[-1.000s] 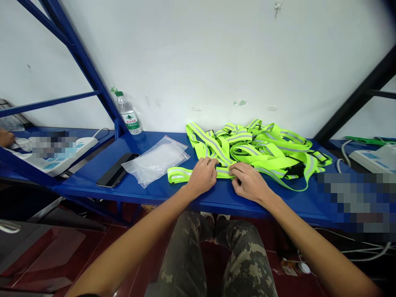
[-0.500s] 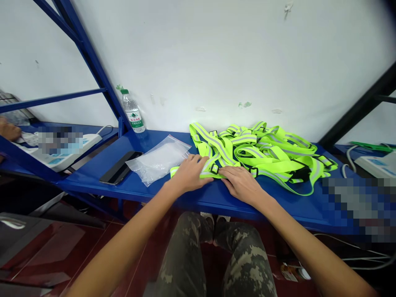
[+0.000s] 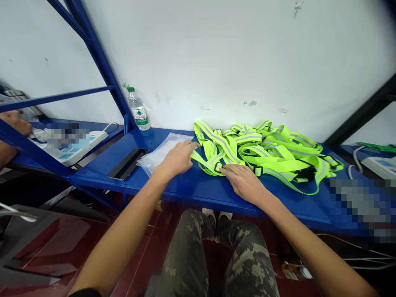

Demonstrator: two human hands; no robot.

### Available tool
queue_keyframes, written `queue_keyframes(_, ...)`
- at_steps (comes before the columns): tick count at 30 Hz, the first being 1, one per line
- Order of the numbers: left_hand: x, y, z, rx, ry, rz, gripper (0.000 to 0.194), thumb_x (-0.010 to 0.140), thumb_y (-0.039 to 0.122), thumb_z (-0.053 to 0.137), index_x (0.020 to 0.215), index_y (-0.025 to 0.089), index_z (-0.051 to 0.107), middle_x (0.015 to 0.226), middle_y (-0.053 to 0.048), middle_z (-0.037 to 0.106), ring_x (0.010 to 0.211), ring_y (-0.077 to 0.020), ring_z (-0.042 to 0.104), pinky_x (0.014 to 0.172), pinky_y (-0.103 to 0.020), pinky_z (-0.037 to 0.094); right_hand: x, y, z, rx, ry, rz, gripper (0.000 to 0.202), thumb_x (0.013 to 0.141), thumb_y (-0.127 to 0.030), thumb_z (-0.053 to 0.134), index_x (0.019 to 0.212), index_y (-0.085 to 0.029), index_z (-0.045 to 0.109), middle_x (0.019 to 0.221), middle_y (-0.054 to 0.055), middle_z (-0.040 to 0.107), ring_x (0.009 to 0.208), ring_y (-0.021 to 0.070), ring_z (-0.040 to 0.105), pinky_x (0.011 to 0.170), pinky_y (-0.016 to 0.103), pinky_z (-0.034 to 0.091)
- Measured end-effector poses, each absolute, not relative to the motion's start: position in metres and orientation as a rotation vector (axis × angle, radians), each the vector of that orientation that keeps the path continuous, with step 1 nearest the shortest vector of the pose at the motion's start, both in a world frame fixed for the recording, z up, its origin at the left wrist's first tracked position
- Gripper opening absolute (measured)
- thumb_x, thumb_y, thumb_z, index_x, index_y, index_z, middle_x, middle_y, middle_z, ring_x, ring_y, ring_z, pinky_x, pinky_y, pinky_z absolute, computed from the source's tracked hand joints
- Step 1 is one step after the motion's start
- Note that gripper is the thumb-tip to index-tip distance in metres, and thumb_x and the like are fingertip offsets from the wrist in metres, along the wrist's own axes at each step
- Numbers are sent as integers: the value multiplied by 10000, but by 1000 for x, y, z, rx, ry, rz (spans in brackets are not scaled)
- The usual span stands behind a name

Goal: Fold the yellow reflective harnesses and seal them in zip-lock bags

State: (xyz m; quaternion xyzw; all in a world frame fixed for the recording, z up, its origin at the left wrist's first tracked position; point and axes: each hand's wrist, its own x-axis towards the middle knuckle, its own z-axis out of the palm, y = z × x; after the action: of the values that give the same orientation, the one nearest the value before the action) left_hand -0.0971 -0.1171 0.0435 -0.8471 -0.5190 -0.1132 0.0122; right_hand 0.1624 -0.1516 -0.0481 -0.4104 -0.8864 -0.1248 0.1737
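A tangled heap of neon-yellow reflective straps [image 3: 275, 150] with grey stripes and black buckles lies on the blue table. My left hand [image 3: 179, 157] is at the left end of the heap, fingers curled together around the edge of a strap. A clear zip bag [image 3: 157, 153] lies partly under and behind that hand. My right hand [image 3: 243, 180] is closed at the front edge of the heap, with its fingertips on a strap beside a black buckle [image 3: 218, 166]. The undersides of both hands' grips are hidden.
A black phone [image 3: 127, 164] lies left of the bag on the blue table [image 3: 188, 194]. Behind it a water bottle [image 3: 139, 110] stands near the wall and blue frame. White power strips [image 3: 74, 154] flank both sides. Another person's hand [image 3: 17, 121] shows at far left.
My left hand has moved up and left, away from my right hand, and the strap end that ran beneath it now bends upward. My right hand stays by the buckle. The view has shifted slightly.
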Motion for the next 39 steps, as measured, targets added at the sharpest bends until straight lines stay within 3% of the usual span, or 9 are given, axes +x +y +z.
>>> queue_keyframes(4, -82, -110, 28, -2505, -1691, -935, 472, 894, 115, 426, 1353, 142, 532, 1269, -143, 635, 1185, -278, 595, 1025, -430, 461, 163, -152, -51, -1154, -2477, -302, 405, 995, -161, 439, 1368, -200, 592, 1319, 120, 636, 1207, 272, 581, 943, 424, 476)
queue_keyframes(10, -42, -97, 6, -2366, -2134, -1794, 450, 938, 427, 540, 1302, 163, 524, 1022, -99, 706, 913, -222, 684, 834, -342, 524, 162, -151, -52, -1121, -2426, -210, 401, 1010, -180, 417, 1367, -204, 597, 1300, 108, 648, 1219, 269, 566, 984, 449, 474)
queue_keyframes(13, -18, -90, -7, -2455, -2069, -2043, 323, 991, 387, 422, 1171, 169, 580, 981, -80, 713, 868, -192, 692, 812, -315, 527, 157, -153, -51, -1118, -2411, -151, 399, 1002, -171, 425, 1352, -221, 609, 1283, 91, 664, 1244, 279, 543, 1016, 473, 459)
queue_keyframes(15, -6, -90, -13, -2514, -1960, -1965, 283, 976, 338, 442, 1160, 181, 589, 1040, -75, 712, 944, -202, 685, 860, -325, 523, 154, -155, -52, -1138, -2387, -134, 391, 990, -164, 436, 1324, -228, 628, 1281, 75, 668, 1289, 307, 501, 1053, 514, 428)
queue_keyframes(18, 5, -95, -19, -2688, -1831, -1520, 355, 923, 269, 499, 1262, 178, 555, 1121, -90, 704, 1040, -240, 666, 924, -363, 510, 152, -157, -55, -1148, -2329, -92, 350, 962, -151, 460, 1231, -210, 675, 1248, 80, 680, 1319, 334, 460, 1083, 554, 401)
queue_keyframes(24, 2, -105, -28, -2829, -1511, -723, 509, 913, 211, 441, 1408, 99, 479, 1275, -174, 624, 1150, -302, 620, 966, -417, 493, 158, -157, -59, -1032, -2076, 121, 223, 888, -100, 476, 935, -194, 672, 979, 85, 710, 1075, 251, 610, 1002, 442, 499)
queue_keyframes(27, 0, -108, -30, -2822, -1440, -629, 595, 900, 303, 480, 1459, 105, 430, 1277, -172, 616, 1138, -322, 621, 962, -441, 493, 159, -159, -57, -1130, -1862, 64, 149, 835, -124, 526, 929, -194, 619, 967, 98, 667, 978, 251, 627, 907, 432, 539)
queue_keyframes(34, -4, -115, -32, -2827, -1331, -571, 800, 837, 384, 518, 1512, 19, 293, 1397, -223, 551, 1205, -373, 545, 1026, -505, 435, 155, -168, -54, -1137, -1884, -172, 485, 845, -138, 533, 1330, -170, 527, 1448, 167, 466, 1392, 305, 407, 1134, 516, 396)
queue_keyframes(39, -13, -118, -32, -2855, -1191, -578, 673, 849, 359, 508, 1454, 71, 448, 1257, -177, 612, 1165, -322, 539, 1049, -472, 418, 157, -165, -58, -1095, -2064, -167, 271, 934, -172, 486, 1138, -195, 663, 1139, 109, 676, 1214, 276, 547, 1104, 494, 434)
